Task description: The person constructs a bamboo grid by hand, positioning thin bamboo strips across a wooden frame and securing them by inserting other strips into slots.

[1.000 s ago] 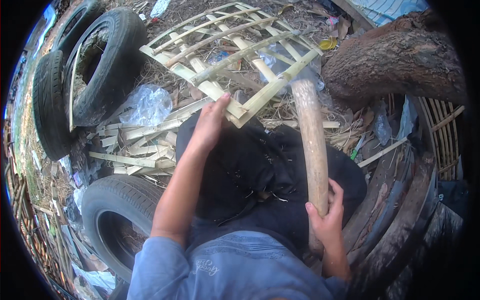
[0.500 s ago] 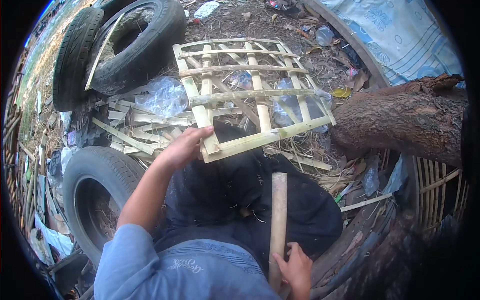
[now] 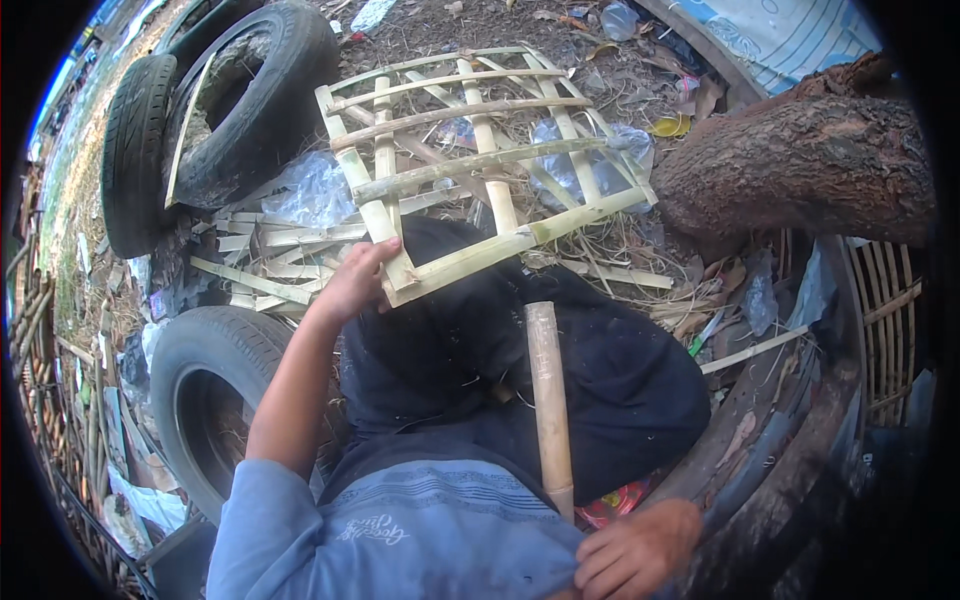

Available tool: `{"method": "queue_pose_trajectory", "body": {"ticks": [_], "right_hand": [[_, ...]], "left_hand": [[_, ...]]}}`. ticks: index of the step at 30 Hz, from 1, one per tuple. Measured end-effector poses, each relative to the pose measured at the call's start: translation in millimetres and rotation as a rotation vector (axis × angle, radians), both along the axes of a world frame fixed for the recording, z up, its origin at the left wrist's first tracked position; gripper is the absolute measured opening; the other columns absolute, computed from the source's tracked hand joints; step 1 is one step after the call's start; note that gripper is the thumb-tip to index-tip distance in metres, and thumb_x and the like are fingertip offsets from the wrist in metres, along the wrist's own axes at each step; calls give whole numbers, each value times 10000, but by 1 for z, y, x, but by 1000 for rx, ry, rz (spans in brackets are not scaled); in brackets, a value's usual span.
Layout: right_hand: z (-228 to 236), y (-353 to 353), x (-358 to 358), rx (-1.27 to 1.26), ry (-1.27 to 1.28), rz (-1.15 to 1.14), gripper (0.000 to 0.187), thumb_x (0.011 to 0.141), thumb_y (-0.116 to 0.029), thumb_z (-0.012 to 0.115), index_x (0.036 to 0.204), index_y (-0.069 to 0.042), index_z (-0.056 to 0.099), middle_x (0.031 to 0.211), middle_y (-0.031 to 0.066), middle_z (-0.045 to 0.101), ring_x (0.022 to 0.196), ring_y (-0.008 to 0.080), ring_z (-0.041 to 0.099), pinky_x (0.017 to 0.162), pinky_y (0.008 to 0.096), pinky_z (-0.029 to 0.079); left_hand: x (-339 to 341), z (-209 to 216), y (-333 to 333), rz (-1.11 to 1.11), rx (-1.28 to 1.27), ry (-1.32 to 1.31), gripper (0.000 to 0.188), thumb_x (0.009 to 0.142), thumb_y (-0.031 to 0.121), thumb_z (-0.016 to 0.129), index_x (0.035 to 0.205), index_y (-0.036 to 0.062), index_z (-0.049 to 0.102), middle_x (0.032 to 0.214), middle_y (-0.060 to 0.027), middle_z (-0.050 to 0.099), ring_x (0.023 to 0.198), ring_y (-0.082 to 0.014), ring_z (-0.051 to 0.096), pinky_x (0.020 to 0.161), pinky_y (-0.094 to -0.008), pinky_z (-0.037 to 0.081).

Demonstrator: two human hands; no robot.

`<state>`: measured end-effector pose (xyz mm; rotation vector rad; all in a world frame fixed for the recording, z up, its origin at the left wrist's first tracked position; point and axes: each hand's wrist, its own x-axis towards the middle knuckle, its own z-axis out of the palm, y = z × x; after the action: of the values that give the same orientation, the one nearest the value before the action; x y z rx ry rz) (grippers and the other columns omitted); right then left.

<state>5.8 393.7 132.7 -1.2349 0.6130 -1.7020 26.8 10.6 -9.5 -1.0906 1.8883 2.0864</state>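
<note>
My left hand is closed around the near left corner of a lattice panel of split bamboo strips, held raised over my knees. Its crosswise slats bow slightly over the lengthwise ones. A thick bamboo stick lies against my lap, its far end pointing away from me. My right hand is beside the stick's near end, by the hem of my shirt. Its fingers are curled, and what they hold, if anything, is hidden. A red packet shows between the stick and my right wrist.
Worn tires lean at the far left, and another tire sits by my left elbow. Loose bamboo strips and clear plastic bags litter the ground. A thick log lies at right, near a slatted bamboo piece.
My right hand has let go of the bamboo stick and moved right and nearer my body. The red packet has come into sight. My left hand still holds the panel.
</note>
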Motion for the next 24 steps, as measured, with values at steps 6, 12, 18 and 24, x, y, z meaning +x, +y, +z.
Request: {"method": "queue_pose_trajectory", "body": {"ticks": [6, 12, 18, 24], "right_hand": [[-5, 28, -9, -213, -5, -112, 519, 775, -269, 782, 1137, 33, 563, 947, 133, 651, 768, 223, 663, 689, 339, 512], [3, 52, -15, -389, -18, -271, 519, 761, -261, 798, 1124, 28, 564, 913, 133, 652, 751, 218, 662, 676, 328, 506], [0, 74, 3, -379, -48, -364, 520, 748, -253, 815, 1111, 24, 566, 878, 133, 654, 733, 214, 661, 663, 318, 500], [-25, 71, -3, -344, -81, -336, 521, 734, -245, 831, 1097, 20, 568, 844, 133, 655, 716, 210, 659, 651, 307, 493]], "left_hand": [[-2, -12, -7, -40, 65, -6, 394, 937, 408, 536, 932, 17, 585, 739, -75, 594, 585, -181, 581, 450, -303, 456], [-3, -36, -39, -71, 65, 5, 386, 913, 410, 543, 1051, 50, 547, 791, -62, 576, 631, -175, 599, 530, -287, 494], [-9, -19, -15, 45, 111, 42, 380, 920, 370, 525, 1124, 50, 547, 868, -79, 623, 710, -188, 647, 593, -296, 541], [-8, -18, -4, 145, -71, -34, 399, 901, 469, 503, 866, 80, 583, 590, -53, 570, 426, -192, 556, 371, -298, 432]]}}
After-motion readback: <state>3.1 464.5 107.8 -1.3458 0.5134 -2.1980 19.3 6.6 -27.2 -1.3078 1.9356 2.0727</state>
